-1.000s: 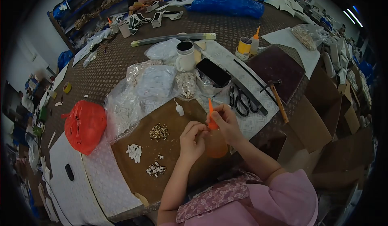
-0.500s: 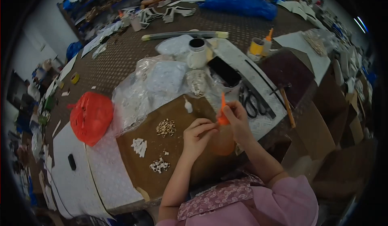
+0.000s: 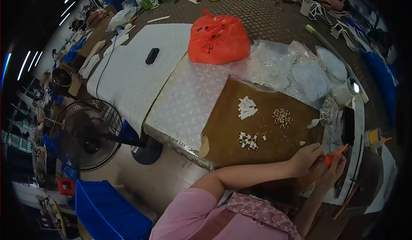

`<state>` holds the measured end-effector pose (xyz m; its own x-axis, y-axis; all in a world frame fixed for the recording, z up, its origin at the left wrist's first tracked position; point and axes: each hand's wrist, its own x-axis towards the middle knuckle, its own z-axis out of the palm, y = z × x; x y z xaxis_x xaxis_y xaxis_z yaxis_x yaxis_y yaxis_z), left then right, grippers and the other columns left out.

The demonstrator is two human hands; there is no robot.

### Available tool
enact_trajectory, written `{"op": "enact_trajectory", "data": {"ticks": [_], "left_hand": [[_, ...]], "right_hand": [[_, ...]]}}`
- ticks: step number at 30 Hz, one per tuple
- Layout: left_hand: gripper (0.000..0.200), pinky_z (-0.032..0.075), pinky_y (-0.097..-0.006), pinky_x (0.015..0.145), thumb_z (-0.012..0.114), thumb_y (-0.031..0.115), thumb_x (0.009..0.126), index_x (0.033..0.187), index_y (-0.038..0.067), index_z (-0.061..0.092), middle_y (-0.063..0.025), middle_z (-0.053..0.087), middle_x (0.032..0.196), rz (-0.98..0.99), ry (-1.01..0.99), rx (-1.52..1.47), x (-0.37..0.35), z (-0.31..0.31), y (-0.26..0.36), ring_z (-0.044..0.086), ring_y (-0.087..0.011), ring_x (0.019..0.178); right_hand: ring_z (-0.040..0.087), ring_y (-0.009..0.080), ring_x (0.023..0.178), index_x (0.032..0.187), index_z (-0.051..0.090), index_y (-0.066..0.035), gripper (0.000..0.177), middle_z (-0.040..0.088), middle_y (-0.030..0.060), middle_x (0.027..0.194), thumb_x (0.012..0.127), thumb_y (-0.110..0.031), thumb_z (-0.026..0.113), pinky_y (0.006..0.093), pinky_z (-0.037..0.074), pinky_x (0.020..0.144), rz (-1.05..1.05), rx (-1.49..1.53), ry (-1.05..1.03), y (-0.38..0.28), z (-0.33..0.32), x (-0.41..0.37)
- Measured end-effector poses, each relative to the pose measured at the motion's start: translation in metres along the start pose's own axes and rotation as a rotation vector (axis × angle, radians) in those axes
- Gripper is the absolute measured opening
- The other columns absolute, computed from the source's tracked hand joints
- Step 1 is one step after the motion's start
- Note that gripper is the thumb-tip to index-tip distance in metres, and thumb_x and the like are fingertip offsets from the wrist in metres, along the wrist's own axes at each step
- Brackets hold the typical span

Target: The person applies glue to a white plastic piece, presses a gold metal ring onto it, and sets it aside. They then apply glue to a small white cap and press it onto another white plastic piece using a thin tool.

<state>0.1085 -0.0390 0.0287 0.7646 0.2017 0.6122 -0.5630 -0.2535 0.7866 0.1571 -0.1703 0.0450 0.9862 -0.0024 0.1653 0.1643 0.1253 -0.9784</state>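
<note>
My right hand (image 3: 337, 168) is closed around the neck of a squeeze bottle (image 3: 312, 174) with an orange pointed nozzle (image 3: 340, 150). Beside it, my left hand (image 3: 305, 159) has its fingers curled together close to the orange cap; whatever they pinch is hidden. Both hands are over the right front part of a brown sheet (image 3: 270, 150). On that sheet lie a pile of white strips (image 3: 247, 108), a pile of small gold-coloured metal pieces (image 3: 282, 118) and a pile of small white pieces with metal (image 3: 248, 141). A small white piece (image 3: 302, 143) lies just beyond my left hand.
A red plastic bag (image 3: 219, 40) and clear plastic bags (image 3: 270, 66) stand behind the sheet. To the right are a white jar (image 3: 346, 92), a black phone (image 3: 348, 126) and a hammer (image 3: 346, 201). At left, a fan (image 3: 90, 135) stands beside the table.
The view has swung to the left, so the fan and blue object now show and my hands appear farther right. The bottle is still in my right hand, its nozzle now tilted.
</note>
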Motion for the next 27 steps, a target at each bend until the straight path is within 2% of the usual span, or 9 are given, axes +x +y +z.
{"op": "enact_trajectory", "data": {"ticks": [3, 6, 8, 10, 12, 15, 19, 22, 27], "left_hand": [[0.019, 0.045, -0.033, 0.069, 0.055, -0.006, 0.075, 0.091, 0.001, 0.05, -0.0144, 0.05, 0.086, -0.129, -0.021, -0.113, 0.002, 0.0, 0.003, 0.053, -0.0307, 0.078], [0.011, 0.043, -0.0292, 0.07, 0.047, -0.007, 0.083, 0.091, 0.001, 0.049, -0.0134, 0.05, 0.08, -0.268, -0.072, -0.217, -0.001, 0.011, -0.009, 0.049, -0.0207, 0.074], [0.006, 0.042, -0.0245, 0.071, 0.046, -0.003, 0.088, 0.091, 0.002, 0.05, -0.0048, 0.05, 0.079, -0.289, -0.123, -0.265, -0.003, 0.011, -0.016, 0.047, -0.0127, 0.076], [0.008, 0.042, -0.0252, 0.07, 0.045, 0.005, 0.094, 0.093, 0.0, 0.051, -0.005, 0.051, 0.079, -0.461, -0.171, -0.395, 0.0, 0.008, -0.009, 0.048, -0.0137, 0.074], [0.016, 0.041, -0.0228, 0.071, 0.042, 0.012, 0.099, 0.095, 0.0, 0.052, 0.0002, 0.051, 0.08, -0.549, -0.229, -0.463, 0.004, 0.003, -0.006, 0.048, -0.0092, 0.075], [0.02, 0.04, -0.0201, 0.07, 0.042, 0.018, 0.1, 0.099, 0.004, 0.055, 0.0035, 0.052, 0.084, -0.625, -0.206, -0.559, 0.005, 0.001, -0.008, 0.046, -0.0046, 0.077], [0.017, 0.04, -0.0198, 0.064, 0.043, 0.015, 0.1, 0.095, 0.003, 0.055, 0.0007, 0.059, 0.087, -0.601, -0.148, -0.552, 0.01, -0.001, -0.005, 0.047, -0.0035, 0.071], [0.016, 0.04, -0.0194, 0.061, 0.044, 0.014, 0.099, 0.094, 0.003, 0.054, -0.0004, 0.061, 0.086, -0.596, -0.114, -0.408, 0.012, -0.003, 0.003, 0.047, -0.0043, 0.066], [0.014, 0.039, -0.0192, 0.058, 0.047, 0.016, 0.098, 0.095, 0.005, 0.054, -0.0011, 0.06, 0.084, -0.677, -0.116, -0.653, 0.012, -0.005, -0.001, 0.046, -0.0052, 0.061]], "right_hand": [[0.049, 0.0095, 0.071, 0.093, 0.048, -0.004, 0.016, 0.054, 0.0036, 0.081, 0.098, -0.019, 0.05, 0.0248, 0.042, 0.065, -0.144, -0.222, -0.025, 0.0, 0.002, 0.004], [0.048, 0.0099, 0.068, 0.089, 0.047, -0.005, 0.017, 0.052, 0.0036, 0.077, 0.099, -0.018, 0.046, 0.0256, 0.041, 0.064, -0.267, -0.289, 0.03, -0.008, 0.012, 0.004], [0.05, 0.0088, 0.07, 0.094, 0.044, -0.004, 0.012, 0.053, 0.0038, 0.078, 0.098, -0.016, 0.046, 0.025, 0.042, 0.065, -0.323, -0.308, -0.018, -0.011, 0.009, 0.005], [0.051, 0.0091, 0.07, 0.096, 0.043, -0.004, 0.013, 0.054, 0.0042, 0.079, 0.098, -0.017, 0.046, 0.0243, 0.043, 0.066, -0.254, -0.238, -0.134, -0.022, 0.007, 0.008], [0.052, 0.0097, 0.071, 0.097, 0.042, -0.004, 0.015, 0.055, 0.0049, 0.08, 0.098, -0.018, 0.047, 0.0236, 0.043, 0.067, -0.227, -0.203, -0.188, -0.017, 0.001, 0.012], [0.053, 0.0098, 0.073, 0.097, 0.042, -0.003, 0.015, 0.055, 0.005, 0.08, 0.098, -0.017, 0.047, 0.0234, 0.044, 0.068, -0.155, -0.15, -0.179, -0.02, 0.005, 0.009], [0.053, 0.009, 0.073, 0.097, 0.042, -0.003, 0.014, 0.056, 0.0049, 0.081, 0.098, -0.016, 0.047, 0.0232, 0.044, 0.069, -0.122, -0.084, -0.122, -0.013, 0.009, 0.009], [0.053, 0.0087, 0.073, 0.098, 0.041, -0.003, 0.013, 0.056, 0.0046, 0.081, 0.098, -0.015, 0.047, 0.0226, 0.044, 0.069, -0.115, -0.144, -0.122, -0.013, 0.011, 0.008], [0.054, 0.0091, 0.074, 0.098, 0.043, -0.002, 0.016, 0.056, 0.0051, 0.083, 0.098, -0.017, 0.048, 0.0232, 0.044, 0.069, -0.16, -0.175, -0.001, -0.007, 0.006, 0.009]]}}
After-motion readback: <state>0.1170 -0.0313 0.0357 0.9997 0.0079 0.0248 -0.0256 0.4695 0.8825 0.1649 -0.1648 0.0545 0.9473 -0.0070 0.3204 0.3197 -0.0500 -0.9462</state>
